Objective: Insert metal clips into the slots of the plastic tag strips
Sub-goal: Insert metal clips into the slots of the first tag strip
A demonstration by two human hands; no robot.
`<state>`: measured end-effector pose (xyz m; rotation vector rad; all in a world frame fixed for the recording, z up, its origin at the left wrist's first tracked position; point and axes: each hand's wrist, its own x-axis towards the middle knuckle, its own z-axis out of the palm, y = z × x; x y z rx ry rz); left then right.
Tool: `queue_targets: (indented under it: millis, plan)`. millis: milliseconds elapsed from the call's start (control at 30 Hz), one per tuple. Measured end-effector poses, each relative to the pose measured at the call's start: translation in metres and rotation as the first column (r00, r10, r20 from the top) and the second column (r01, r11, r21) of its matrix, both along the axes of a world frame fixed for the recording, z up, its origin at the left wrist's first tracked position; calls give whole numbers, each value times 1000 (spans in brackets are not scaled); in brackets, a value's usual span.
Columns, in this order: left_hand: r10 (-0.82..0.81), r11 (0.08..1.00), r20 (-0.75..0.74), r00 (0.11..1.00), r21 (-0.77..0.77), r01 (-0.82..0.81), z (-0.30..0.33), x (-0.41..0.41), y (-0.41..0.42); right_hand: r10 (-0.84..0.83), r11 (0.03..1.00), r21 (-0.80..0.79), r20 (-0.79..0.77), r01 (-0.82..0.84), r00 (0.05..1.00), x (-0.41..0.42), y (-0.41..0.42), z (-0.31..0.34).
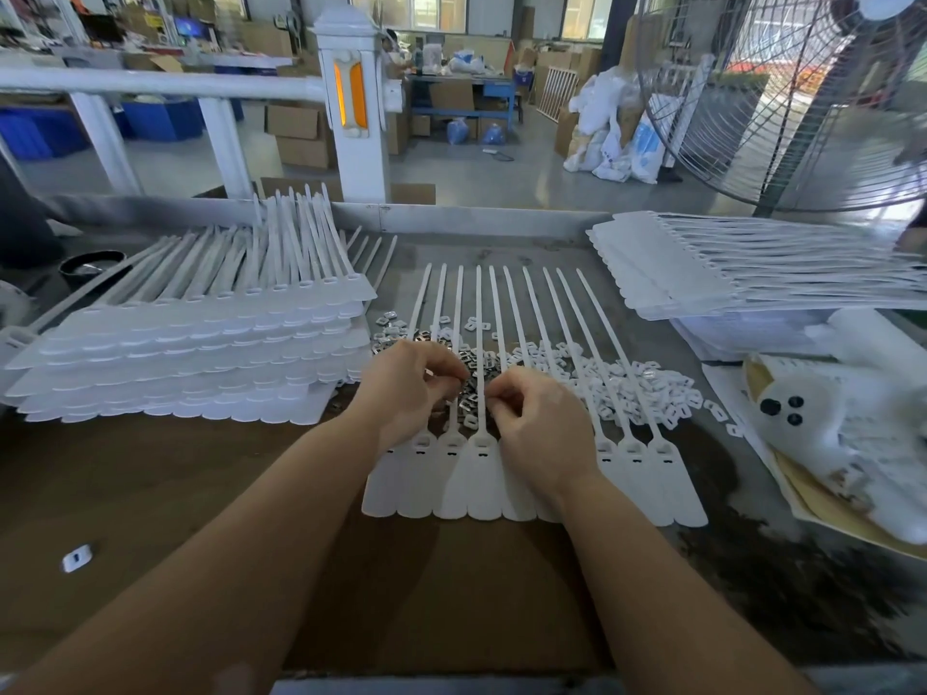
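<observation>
We count one joined strip of white plastic tags (pixel 481 486) flat on the tabletop (pixel 150 494), about ten tags side by side with their long tails fanned away from us; the middle ones are partly hidden by the wrists, so the count is rough. Across the tails sit two loose piles: shiny metal clips (pixel 469 393) between and under the hands, too many to count, and white plastic pieces (pixel 632 388) spreading to the right, also uncountable. Left hand (pixel 409 388) has its fingers curled with the tips pinched together over the clip pile; what it holds is too small to tell. Right hand (pixel 534 423) is curled the same way, fingertips pinched close beside one tail, contents unclear. Far left is one tall stack of tag strips (pixel 200 353), several layers, exact number unclear. Far right is a second, lower stack (pixel 702 265) resting on a clear plastic box (pixel 742 333); we cannot tell what is in it. One stray white piece (pixel 76 557) lies alone near left. One small dark bowl (pixel 93 268) sits at far left, contents unclear. One large fan (pixel 782 92) stands behind right.
</observation>
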<state>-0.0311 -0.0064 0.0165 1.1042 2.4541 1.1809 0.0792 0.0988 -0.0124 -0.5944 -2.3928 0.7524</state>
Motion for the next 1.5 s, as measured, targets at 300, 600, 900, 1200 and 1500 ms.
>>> queue_targets:
  millis: [300,600,900,1200,1500]
  plan:
    - [-53,995,88,995,86,46,2,15,4,95,968,-219,-139,-124,986,4,0,5]
    - [-45,996,46,998,73,42,1,17,4,64,960,-261,-135,-98,989,3,2,4]
    - [-88,996,72,994,5,88,10,0,-20,67,982,-172,-102,-84,992,3,2,4]
    - [-260,927,174,950,-229,296,24,-12,-38,65,987,-142,-63,-74,996,2,2,4]
    - [-236,890,96,967,-379,255,24,-10,-35,65,989,-128,-61,-72,996,3,1,3]
